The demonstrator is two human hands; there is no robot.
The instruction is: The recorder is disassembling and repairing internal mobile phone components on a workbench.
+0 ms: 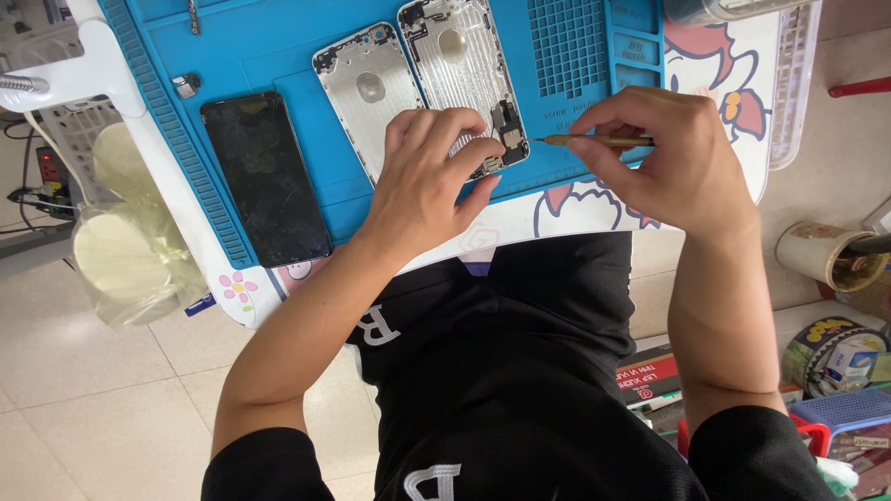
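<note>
The left hand [429, 176] lay flat, fingers curled loosely, on the near end of an opened phone shell [469, 79], pressing it down against the blue mat [260, 46] without gripping it. The right hand [673, 158] was pinched shut around a thin screwdriver [594, 141], thumb and fingers meeting on its shaft, with the tip pointing left toward the near right corner of that shell, just beside the left fingertips. A second silver shell [367, 93] lay touching the first on its left. Further left on the mat rested a black phone screen [264, 176], well apart from both hands. A small metal part [186, 85] sat on the mat beyond the screen. The mat covered a white table [520, 223] with cartoon prints.
</note>
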